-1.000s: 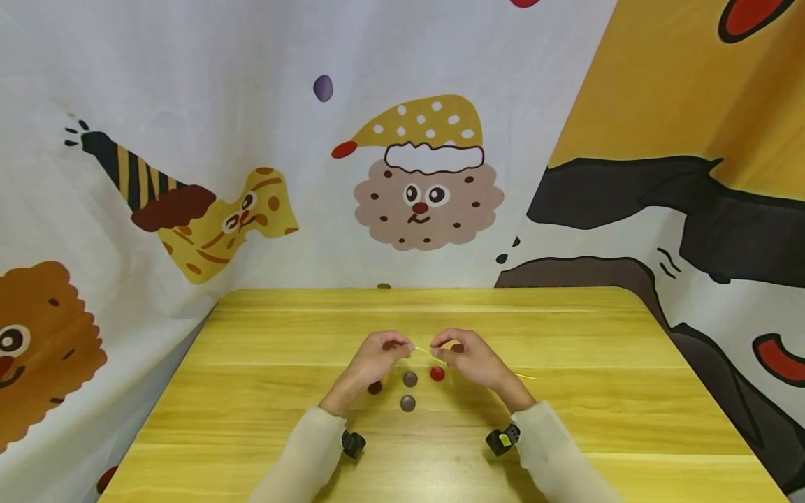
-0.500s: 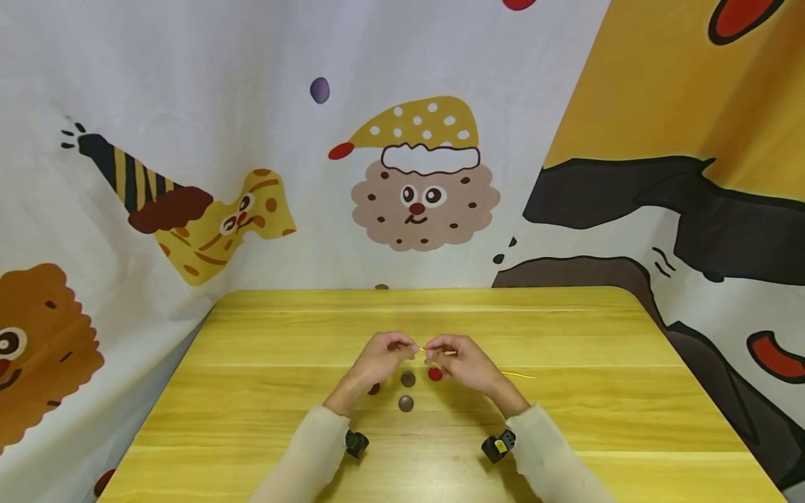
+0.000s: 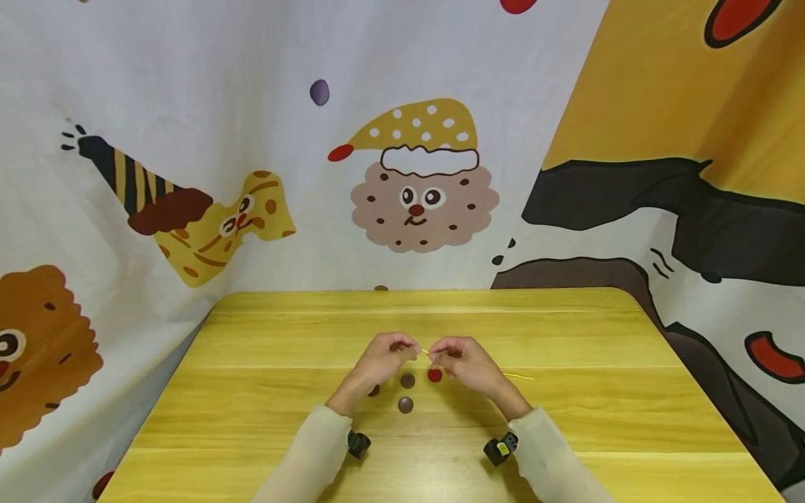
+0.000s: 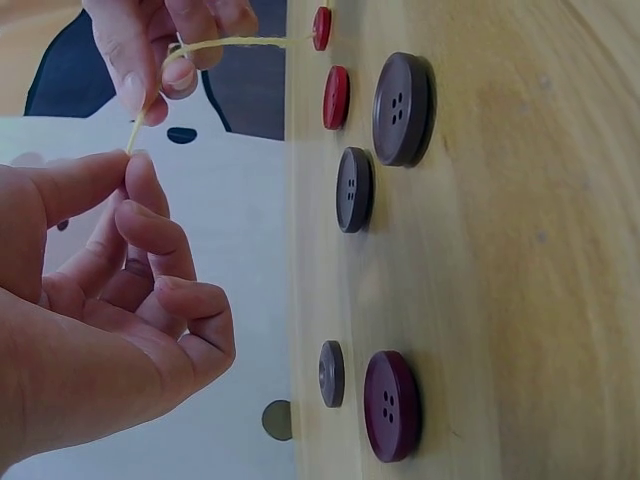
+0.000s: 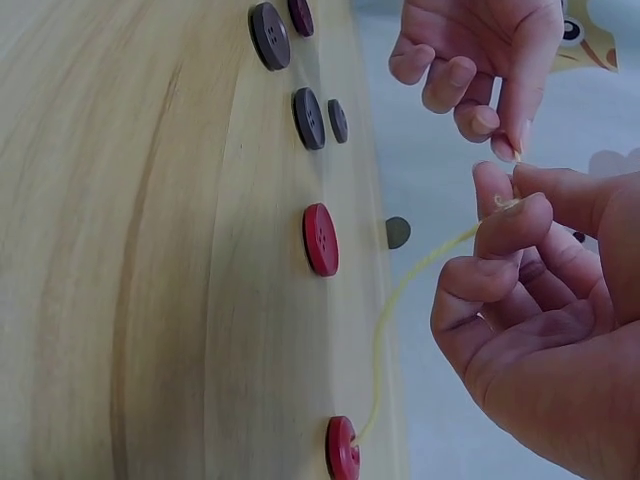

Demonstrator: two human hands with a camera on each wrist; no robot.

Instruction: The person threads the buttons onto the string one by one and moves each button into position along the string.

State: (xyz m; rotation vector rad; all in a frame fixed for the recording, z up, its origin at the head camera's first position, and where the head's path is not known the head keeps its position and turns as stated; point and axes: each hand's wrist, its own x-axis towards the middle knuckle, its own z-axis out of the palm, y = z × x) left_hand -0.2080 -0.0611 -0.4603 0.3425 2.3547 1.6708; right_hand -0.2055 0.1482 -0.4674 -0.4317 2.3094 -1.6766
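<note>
**Yellow string (image 3: 425, 352) held in a two-handed pinch**

Head view: A wood-grain table (image 3: 629, 391) is backed by a printed curtain (image 3: 251, 70). Two grey buttons (image 3: 407, 381) and a red button (image 3: 434, 375) are laid between the forearms; a maroon button (image 3: 374, 390) is partly blocked by the left wrist. The string is held above the table between the left hand (image 3: 382, 355) and the right hand (image 3: 464, 360); a farther length is seen beyond the right forearm.

Left wrist view: A smaller grey button (image 4: 332, 374) is also seen on the table, near the maroon one. The string is pinched between the left thumb and forefinger; the remaining fingers are loosely curled. A short, straight span is kept between the hands.

Right wrist view: The string is pinched by the right thumb and fingers, the two hands' fingertips being just beside each other. Whether a loop or a knot is formed at the pinch cannot be told. A second red button (image 5: 343, 448), lying on the table, is joined by the string's curved length.
</note>
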